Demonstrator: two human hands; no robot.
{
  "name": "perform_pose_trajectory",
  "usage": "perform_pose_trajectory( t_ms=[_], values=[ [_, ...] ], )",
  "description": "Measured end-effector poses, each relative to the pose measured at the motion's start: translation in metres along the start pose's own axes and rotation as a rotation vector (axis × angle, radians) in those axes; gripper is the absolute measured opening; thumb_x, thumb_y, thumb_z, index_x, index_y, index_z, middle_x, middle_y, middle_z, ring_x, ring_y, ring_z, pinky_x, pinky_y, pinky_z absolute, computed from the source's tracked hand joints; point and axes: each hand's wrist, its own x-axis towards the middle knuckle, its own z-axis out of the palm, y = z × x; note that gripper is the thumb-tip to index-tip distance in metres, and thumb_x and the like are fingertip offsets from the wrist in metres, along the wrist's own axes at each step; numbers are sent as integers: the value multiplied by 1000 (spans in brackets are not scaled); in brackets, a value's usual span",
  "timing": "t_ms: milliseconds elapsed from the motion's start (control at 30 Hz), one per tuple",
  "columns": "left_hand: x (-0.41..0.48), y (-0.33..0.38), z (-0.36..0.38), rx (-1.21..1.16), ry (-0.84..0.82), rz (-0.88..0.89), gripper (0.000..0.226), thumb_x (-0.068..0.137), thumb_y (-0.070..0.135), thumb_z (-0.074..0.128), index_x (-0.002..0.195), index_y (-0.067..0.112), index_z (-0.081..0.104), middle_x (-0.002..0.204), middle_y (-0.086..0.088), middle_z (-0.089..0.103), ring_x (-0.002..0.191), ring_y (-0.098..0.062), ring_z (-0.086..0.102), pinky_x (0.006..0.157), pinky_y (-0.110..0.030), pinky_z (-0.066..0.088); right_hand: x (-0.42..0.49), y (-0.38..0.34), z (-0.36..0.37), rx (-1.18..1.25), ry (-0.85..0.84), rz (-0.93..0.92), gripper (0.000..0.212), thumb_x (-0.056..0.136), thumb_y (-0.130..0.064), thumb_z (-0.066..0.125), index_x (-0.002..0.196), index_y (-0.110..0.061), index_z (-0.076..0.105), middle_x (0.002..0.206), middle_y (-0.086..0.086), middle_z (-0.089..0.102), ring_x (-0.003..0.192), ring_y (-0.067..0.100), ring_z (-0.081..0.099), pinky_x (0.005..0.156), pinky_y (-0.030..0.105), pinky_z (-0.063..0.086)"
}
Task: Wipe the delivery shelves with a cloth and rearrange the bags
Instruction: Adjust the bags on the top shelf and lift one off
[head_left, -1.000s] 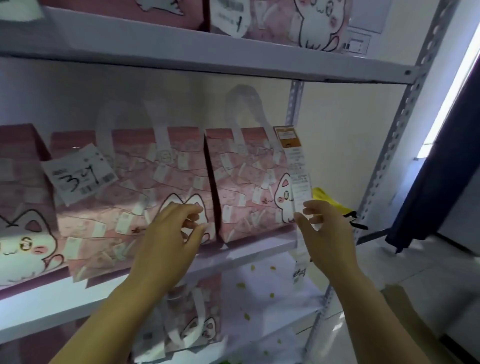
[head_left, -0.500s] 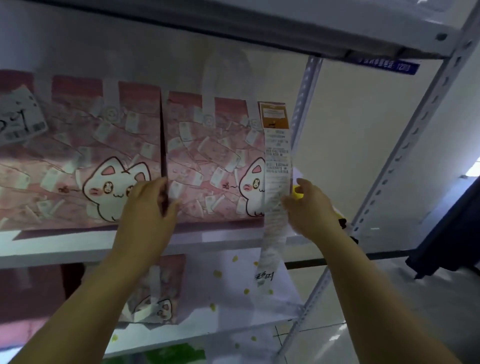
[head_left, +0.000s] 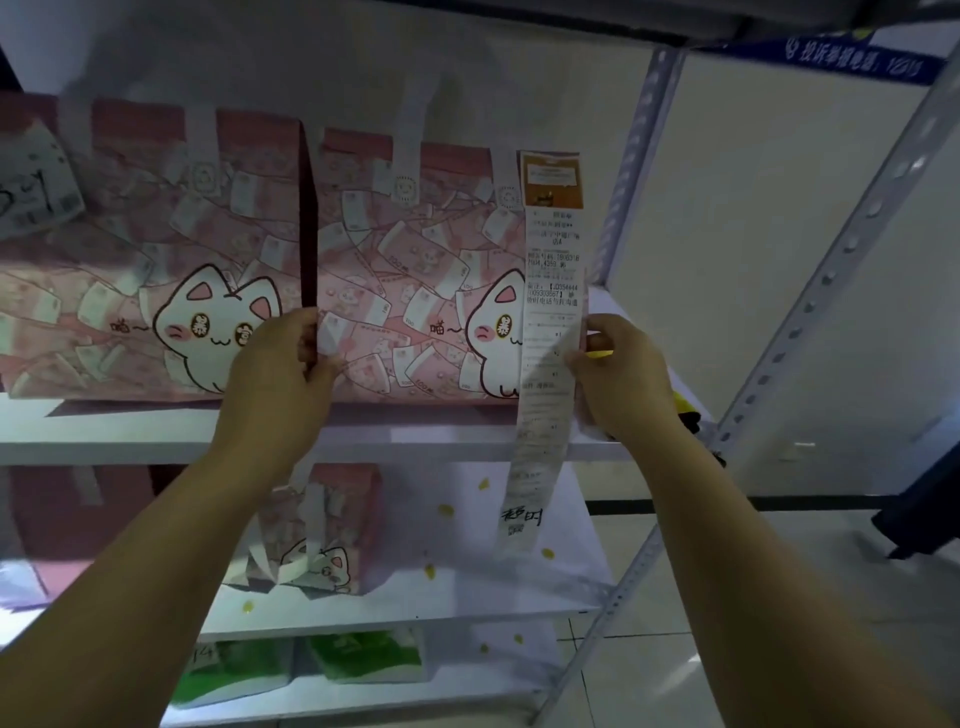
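Two pink cat-print bags stand side by side on the white middle shelf (head_left: 156, 441). My left hand (head_left: 280, 374) grips the left front edge of the right-hand bag (head_left: 410, 270), fingers curled into the gap between it and the left-hand bag (head_left: 156, 260). My right hand (head_left: 618, 379) holds the same bag's right side, fingers against the long white receipt (head_left: 545, 364) that hangs from its top corner down past the shelf edge. A yellow cloth (head_left: 680, 402) lies on the shelf behind my right hand, mostly hidden.
Perforated grey uprights (head_left: 831, 270) frame the rack on the right. A smaller pink cat bag (head_left: 332, 530) and a white dotted bag (head_left: 483, 530) sit on the shelf below; green-and-white packs (head_left: 363, 657) lie on the lowest shelf. A tagged bag (head_left: 31, 182) stands far left.
Both hands have closed onto the sides of the right-hand bag. The view has moved closer and lower, so the top shelf is out of sight and the lower shelves show.
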Motion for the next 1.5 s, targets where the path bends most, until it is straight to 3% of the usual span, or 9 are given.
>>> perform_pose_trajectory(
  t_ms=[200,333,533,733,900,1033,1267,1400,1500],
  values=[
    [-6,8,-4,-88,15,-106,31,85,11,63,114,21,57,96,15,55,83,1,53,70,-11,37,-13,4,-6,121,72,-60,24,90,-13,57,110,-26,60,90,-17,63,68,-6,62,46,9,46],
    [-18,14,-11,-114,-7,-137,32,84,16,65,112,29,56,94,26,53,85,8,54,70,-11,38,-32,7,-13,203,112,-46,22,90,-13,58,105,-29,60,96,-12,65,81,8,65,64,36,59],
    [-41,24,-28,-125,-57,-74,32,83,18,66,109,31,53,106,10,58,86,9,53,69,-9,36,-79,0,-29,217,215,-126,32,89,-10,59,91,-42,55,91,-18,64,74,-9,60,54,8,48],
    [-81,32,-67,-200,-109,-2,33,84,20,66,113,29,54,102,17,59,87,11,54,68,-11,39,-156,-16,-46,211,335,-105,35,87,-14,62,87,-48,54,87,-22,63,77,-4,60,63,15,49],
    [-128,42,-95,-337,-183,29,32,83,18,66,109,33,55,106,8,63,93,-3,61,77,-30,51,-232,-22,-63,188,411,-96,29,87,-13,61,96,-40,57,90,-22,62,80,2,61,63,15,50],
    [-159,66,-97,-398,-238,86,30,82,16,67,102,34,55,98,15,63,90,3,59,72,-19,44,-280,-18,-92,138,474,-60,26,87,-12,61,102,-34,58,94,-19,62,82,6,62,69,26,55],
    [-191,146,-43,-518,-354,187,32,83,17,66,90,45,52,97,17,61,86,2,58,68,-17,42,-330,15,-182,124,626,32,19,89,-17,60,105,-28,62,97,-11,65,85,12,64,67,33,58],
    [-207,211,13,-570,-406,254,29,82,16,66,100,35,52,93,25,57,82,9,57,66,-13,40,-344,40,-250,33,719,9,20,89,-17,61,95,-35,58,86,-20,63,76,1,63,54,13,50],
    [-218,265,61,-610,-446,293,27,84,15,66,102,31,54,94,20,58,82,9,56,64,-10,38,-349,67,-308,60,772,24,21,89,-12,60,94,-33,60,87,-15,64,74,3,64,51,9,48]
  ],
)
